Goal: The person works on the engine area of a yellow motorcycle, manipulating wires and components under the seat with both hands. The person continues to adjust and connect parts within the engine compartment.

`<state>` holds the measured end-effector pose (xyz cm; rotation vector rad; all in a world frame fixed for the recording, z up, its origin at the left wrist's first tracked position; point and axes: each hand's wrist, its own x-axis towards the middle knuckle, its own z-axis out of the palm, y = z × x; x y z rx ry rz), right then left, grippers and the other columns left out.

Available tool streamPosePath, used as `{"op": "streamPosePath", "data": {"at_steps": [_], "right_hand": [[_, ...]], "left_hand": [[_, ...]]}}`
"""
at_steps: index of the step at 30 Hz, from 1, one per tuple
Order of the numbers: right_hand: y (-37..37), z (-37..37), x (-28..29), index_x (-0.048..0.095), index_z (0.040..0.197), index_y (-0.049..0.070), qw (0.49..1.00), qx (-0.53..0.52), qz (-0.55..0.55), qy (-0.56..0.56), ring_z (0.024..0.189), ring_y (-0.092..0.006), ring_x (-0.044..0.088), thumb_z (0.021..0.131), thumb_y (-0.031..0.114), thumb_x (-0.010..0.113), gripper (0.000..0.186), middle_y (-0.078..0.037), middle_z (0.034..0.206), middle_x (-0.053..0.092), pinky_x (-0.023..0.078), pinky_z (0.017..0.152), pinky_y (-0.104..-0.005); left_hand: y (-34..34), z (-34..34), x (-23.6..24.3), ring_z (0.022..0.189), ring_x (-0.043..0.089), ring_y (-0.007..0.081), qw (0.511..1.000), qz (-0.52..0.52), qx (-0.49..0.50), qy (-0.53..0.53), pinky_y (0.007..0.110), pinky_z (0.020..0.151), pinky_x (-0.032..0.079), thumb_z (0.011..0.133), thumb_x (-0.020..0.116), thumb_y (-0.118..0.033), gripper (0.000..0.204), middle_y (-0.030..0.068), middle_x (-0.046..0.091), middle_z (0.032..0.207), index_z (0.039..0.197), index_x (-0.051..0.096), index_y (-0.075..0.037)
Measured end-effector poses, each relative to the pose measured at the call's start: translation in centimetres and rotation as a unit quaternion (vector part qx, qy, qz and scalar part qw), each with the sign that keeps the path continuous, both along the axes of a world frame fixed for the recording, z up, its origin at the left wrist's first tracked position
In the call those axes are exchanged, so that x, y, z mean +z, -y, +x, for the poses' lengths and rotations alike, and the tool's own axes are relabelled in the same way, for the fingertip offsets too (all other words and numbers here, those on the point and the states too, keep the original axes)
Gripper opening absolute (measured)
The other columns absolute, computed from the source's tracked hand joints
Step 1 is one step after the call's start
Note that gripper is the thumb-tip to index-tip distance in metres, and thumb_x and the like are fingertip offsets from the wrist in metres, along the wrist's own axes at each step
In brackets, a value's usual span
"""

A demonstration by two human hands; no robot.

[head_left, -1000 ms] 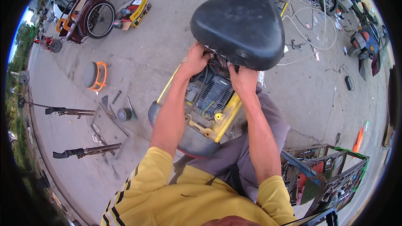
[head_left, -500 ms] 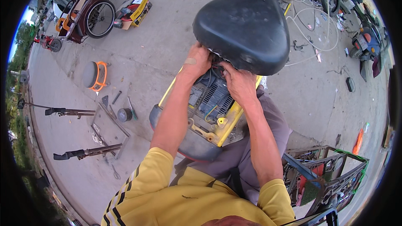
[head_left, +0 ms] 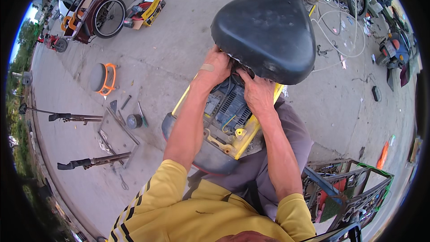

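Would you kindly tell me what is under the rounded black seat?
Beneath the seat, dark wires partly show between the bare left hand and bare right hand; anything deeper is covered.

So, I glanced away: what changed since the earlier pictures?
The right hand has shifted left, closer to the left hand; the view drifted slightly. No grasp or release shows. Both hands stayed by the black saddle, the orange-framed stool in place.
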<state>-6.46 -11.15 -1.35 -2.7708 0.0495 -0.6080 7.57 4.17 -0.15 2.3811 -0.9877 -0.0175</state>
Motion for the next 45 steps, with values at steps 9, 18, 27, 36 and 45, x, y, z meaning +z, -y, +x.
{"op": "streamPosePath", "data": {"at_steps": [9, 18, 27, 36, 45], "right_hand": [[0.1, -0.4, 1.0, 0.075, 0.124, 0.024, 0.994, -0.030, 0.023, -0.103, 0.101, -0.0410, 0.071, 0.096, 0.010, 0.062, 0.034, -0.016, 0.096, 0.074, 0.048, 0.095, -0.0569], [-0.3, -0.6, 0.9, 0.077, 0.122, 0.019, 1.000, -0.006, 0.019, -0.013, 0.119, -0.0427, 0.065, 0.094, 0.008, 0.061, 0.034, -0.015, 0.119, 0.071, 0.045, 0.105, -0.0577], [-0.4, -0.8, 1.2, 0.077, 0.122, 0.019, 0.997, -0.014, 0.039, -0.065, 0.123, -0.0424, 0.064, 0.094, 0.007, 0.061, 0.035, -0.015, 0.126, 0.072, 0.041, 0.110, -0.0575], [-0.5, -0.3, 1.0, 0.076, 0.119, 0.022, 0.999, -0.035, 0.002, 0.023, 0.104, -0.0388, 0.071, 0.090, 0.008, 0.065, 0.034, -0.015, 0.103, 0.075, 0.047, 0.099, -0.0560], [-0.4, -0.9, 1.0, 0.079, 0.125, 0.026, 0.998, -0.056, 0.004, -0.003, 0.111, -0.0369, 0.070, 0.091, 0.008, 0.066, 0.041, -0.013, 0.107, 0.074, 0.044, 0.103, -0.0563]], "left_hand": [[0.1, 0.5, -1.9, 0.122, 0.061, 0.0454, 0.999, -0.047, 0.019, 0.013, 0.051, 0.111, 0.045, 0.090, 0.072, -0.008, 0.019, 0.0256, 0.074, 0.116, 0.103, 0.079, 0.003], [-0.7, -1.1, 1.7, 0.124, 0.064, 0.0392, 0.994, 0.070, 0.036, 0.079, 0.053, 0.122, 0.040, 0.088, 0.076, -0.012, 0.019, 0.0206, 0.076, 0.113, 0.102, 0.081, 0.000], [-0.8, -1.8, 0.1, 0.130, 0.062, 0.0357, 0.987, 0.078, 0.050, 0.130, 0.055, 0.127, 0.035, 0.090, 0.073, -0.010, 0.016, 0.0168, 0.076, 0.116, 0.100, 0.082, -0.004], [-0.2, -1.4, 0.4, 0.130, 0.060, 0.0393, 0.998, 0.016, 0.059, 0.013, 0.055, 0.123, 0.036, 0.086, 0.075, -0.011, 0.018, 0.0215, 0.074, 0.119, 0.098, 0.084, -0.002], [0.3, -1.8, 0.7, 0.127, 0.062, 0.0387, 0.995, 0.051, 0.085, 0.030, 0.053, 0.119, 0.041, 0.087, 0.075, -0.014, 0.020, 0.0212, 0.075, 0.115, 0.099, 0.081, 0.001]]}}
